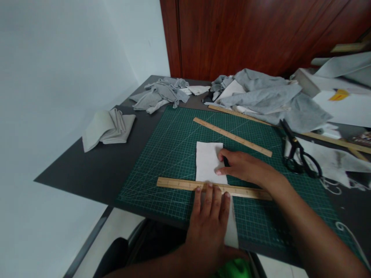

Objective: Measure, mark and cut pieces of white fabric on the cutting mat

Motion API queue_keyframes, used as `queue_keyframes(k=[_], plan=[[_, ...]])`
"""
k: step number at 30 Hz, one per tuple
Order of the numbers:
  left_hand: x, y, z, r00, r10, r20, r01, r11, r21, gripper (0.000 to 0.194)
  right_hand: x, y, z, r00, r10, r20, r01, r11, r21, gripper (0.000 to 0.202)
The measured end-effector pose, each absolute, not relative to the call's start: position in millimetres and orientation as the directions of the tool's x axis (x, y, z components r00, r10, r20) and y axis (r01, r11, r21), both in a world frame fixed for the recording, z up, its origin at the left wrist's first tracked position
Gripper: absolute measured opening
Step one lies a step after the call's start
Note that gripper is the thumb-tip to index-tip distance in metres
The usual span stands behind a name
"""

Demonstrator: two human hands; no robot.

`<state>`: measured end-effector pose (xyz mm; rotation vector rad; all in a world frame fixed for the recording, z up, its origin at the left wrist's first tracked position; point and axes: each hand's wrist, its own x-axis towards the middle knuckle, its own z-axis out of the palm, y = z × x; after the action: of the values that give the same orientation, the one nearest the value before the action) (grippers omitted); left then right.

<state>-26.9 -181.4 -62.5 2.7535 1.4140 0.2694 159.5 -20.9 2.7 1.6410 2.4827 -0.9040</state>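
Fabric strip [208,162], white, lies on the green cutting mat [174,146] at the middle of the counter [95,170], running from 12 o'clock toward me and passing under a wooden ruler [179,184] laid across it. My left hand [209,220] lies flat at 6 o'clock of the strip, its fingers [208,195] held side by side, slightly spread, with the tips pressing on the ruler's near edge just where it crosses the cloth. My right hand [242,166] rests at 3 o'clock of the strip, its fingers pinched on a small dark tool [226,162], too hidden to identify, whose tip meets the strip's right edge just beyond the ruler. A second ruler [232,136] lies slanted at 1 o'clock, apart from the strip. Black scissors [301,156] rest at 3 o'clock, well apart from my right hand. Grey cloth [269,96] is heaped at 1 o'clock; folded pale cloth [108,127] sits at 10 o'clock.
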Motion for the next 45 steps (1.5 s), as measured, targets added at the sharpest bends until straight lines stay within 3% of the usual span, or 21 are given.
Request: queue_keyframes(k=[11,30,35,40,45], plan=[[-26,-182,-63,0.563,0.820,0.108,0.804,-0.573,0.161,0.132,159,-21,3,-0.429,0.836,-0.341,0.859,0.262,-0.439,0.034],[-25,-182,-64,0.578,0.805,0.132,0.801,-0.591,0.095,0.129,164,-22,5,-0.475,0.807,-0.350,0.842,0.301,-0.448,0.033],[-26,-182,-63,0.579,0.809,0.101,0.801,-0.587,0.118,0.132,173,-20,10,-0.556,0.750,-0.359,0.769,0.300,-0.564,0.026],[-27,-182,-67,0.581,0.803,0.133,0.796,-0.595,0.114,0.129,182,-14,3,-0.619,0.751,-0.230,0.641,0.313,-0.701,0.021],[-25,-183,-68,0.567,0.810,0.153,0.807,-0.583,0.094,0.127,177,-10,-6,-0.568,0.813,-0.125,0.537,0.252,-0.805,0.019]])
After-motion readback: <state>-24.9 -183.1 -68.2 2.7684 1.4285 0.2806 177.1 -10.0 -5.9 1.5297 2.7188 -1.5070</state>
